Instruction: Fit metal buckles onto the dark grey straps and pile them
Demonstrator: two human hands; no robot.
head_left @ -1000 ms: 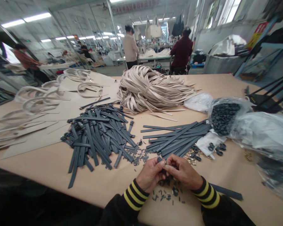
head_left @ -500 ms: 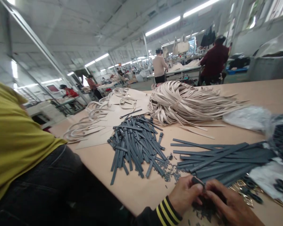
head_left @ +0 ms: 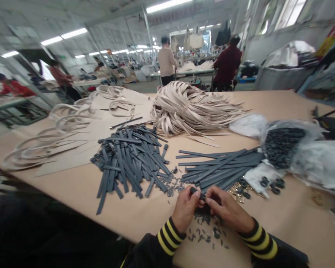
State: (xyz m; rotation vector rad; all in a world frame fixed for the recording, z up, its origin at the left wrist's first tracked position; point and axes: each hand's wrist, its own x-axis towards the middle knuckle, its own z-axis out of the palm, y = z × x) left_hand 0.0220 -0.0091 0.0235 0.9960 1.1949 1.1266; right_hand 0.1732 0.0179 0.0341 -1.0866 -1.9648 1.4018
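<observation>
In front of me, low in the head view, my left hand point(head_left: 185, 207) and my right hand point(head_left: 228, 209) are close together. Both have closed fingers on a short dark grey strap point(head_left: 197, 192), whose far end is hidden between them. Small dark bits point(head_left: 202, 235) lie scattered on the table beneath my hands. Just beyond, a row of long dark grey straps point(head_left: 216, 169) fans out. To the left is a heap of shorter dark straps point(head_left: 128, 158), some with metal fittings at their ends. Gold-coloured buckles point(head_left: 238, 196) and black rings point(head_left: 276, 186) sit right of my right hand.
A big tied bundle of beige strips point(head_left: 188, 108) lies at the table's back. Beige looped straps point(head_left: 41, 145) spread on the left. Clear plastic bags stand right, one with black parts point(head_left: 285, 143). Several people work beyond the table, one in dark red point(head_left: 228, 63).
My view has turned to the right, so the table contents sit further left. The person in the yellow top has gone out of view. Both hands stay on the strap.
</observation>
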